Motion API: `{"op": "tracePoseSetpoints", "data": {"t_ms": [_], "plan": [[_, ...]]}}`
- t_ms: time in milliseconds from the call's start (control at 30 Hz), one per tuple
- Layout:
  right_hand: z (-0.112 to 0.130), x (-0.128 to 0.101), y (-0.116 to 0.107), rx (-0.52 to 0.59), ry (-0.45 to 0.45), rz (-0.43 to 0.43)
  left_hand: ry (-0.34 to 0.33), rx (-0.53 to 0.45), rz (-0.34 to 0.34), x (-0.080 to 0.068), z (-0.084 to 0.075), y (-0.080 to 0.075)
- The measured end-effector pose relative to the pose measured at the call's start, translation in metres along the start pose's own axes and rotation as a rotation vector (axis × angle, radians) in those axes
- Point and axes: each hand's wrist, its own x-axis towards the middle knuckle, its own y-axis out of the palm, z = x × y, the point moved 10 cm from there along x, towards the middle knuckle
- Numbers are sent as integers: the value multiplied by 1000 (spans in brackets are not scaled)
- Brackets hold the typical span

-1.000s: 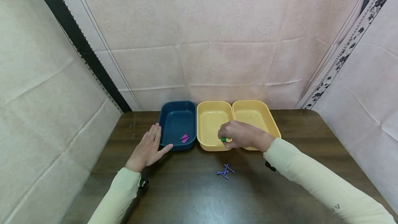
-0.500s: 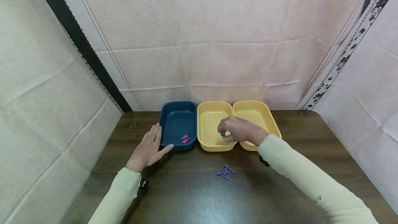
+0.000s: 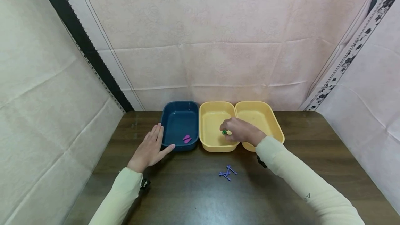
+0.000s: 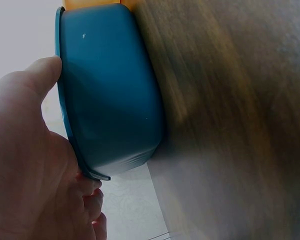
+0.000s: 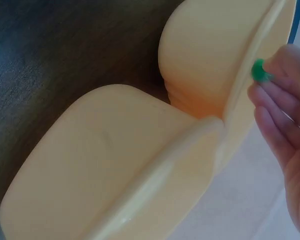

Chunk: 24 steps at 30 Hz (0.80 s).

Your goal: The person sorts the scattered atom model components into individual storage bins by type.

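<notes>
My right hand (image 3: pixel 239 130) pinches a small green round-ended piece (image 3: pixel 224 132) between thumb and fingers, above the middle yellow bin (image 3: pixel 215 148). In the right wrist view the green piece (image 5: pixel 260 70) sticks out from the fingertips; the rest of it is hidden. My left hand (image 3: pixel 150 148) lies with straight fingers along the left side of the blue bin (image 3: pixel 180 124), thumb at its near rim. The left wrist view shows the thumb touching the rim of the blue bin (image 4: pixel 107 85). Two purple teardrop-shaped pieces (image 3: pixel 186 139) are in the blue bin.
A second yellow bin (image 3: pixel 260 117) stands to the right, partly behind the right hand. Several small blue-violet stick-like pieces (image 3: pixel 227 173) lie on the brown wooden table (image 3: pixel 187 197) in front of the bins. Pale cloth (image 3: pixel 218 44) hangs behind the table.
My right hand has shifted slightly forward over the middle yellow bin, carrying the green piece. The left hand keeps its place at the blue bin.
</notes>
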Motion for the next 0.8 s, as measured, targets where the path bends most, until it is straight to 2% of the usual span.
{"op": "tracePoseSetpoints", "data": {"t_ms": [167,400,800], "plan": [[-6,-3,-9,8,58,-19,4,7,-4,1,2,1],[5,-14,-33,25,77,-15,9,10,0,2,0,1],[47,-36,-48,-23,-17,-9,0,10,12,3,1,2]]}}
